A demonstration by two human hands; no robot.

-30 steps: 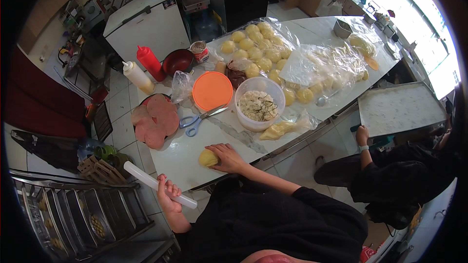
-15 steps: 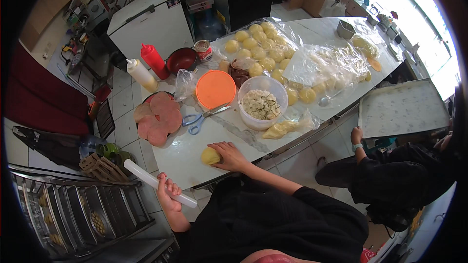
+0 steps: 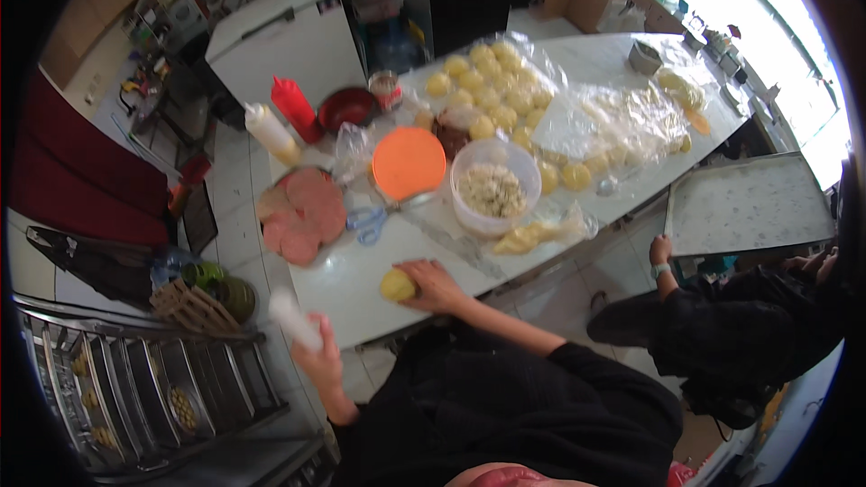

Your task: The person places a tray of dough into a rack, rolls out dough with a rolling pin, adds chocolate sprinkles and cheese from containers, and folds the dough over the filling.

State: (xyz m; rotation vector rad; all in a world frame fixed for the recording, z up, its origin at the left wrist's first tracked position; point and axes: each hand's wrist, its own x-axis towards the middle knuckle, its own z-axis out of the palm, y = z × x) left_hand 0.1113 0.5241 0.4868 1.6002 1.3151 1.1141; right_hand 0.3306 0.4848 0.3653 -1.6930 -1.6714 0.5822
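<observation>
My left hand (image 3: 321, 364) is closed around a white rolling pin (image 3: 293, 319), held up off the table's near left edge and blurred by motion. My right hand (image 3: 435, 289) cups the right side of a round yellow dough ball (image 3: 396, 285) on the marble-look table (image 3: 343, 311). Its fingers curve over the ball's far side. Beyond lie blue-handled scissors (image 3: 368, 224) and a plate of round pink meat slices (image 3: 305, 219). A clear tub (image 3: 494, 189) of whitish filling stands further right, with a bag of yellow filling (image 3: 532, 234) in front.
Many dough balls (image 3: 487, 95) sit under plastic sheeting at the back. An orange lid (image 3: 409, 163), a red squeeze bottle (image 3: 296, 110) and a pale one (image 3: 272, 135) stand far left. To the right, another person's hand (image 3: 661, 249) holds a large tray (image 3: 749, 203). A tray rack (image 3: 153, 388) stands left.
The rolling pin has swung from lying slantwise to pointing more steeply, and my left hand has turned with it. My right hand stays at the dough ball. The whole view has shifted slightly.
</observation>
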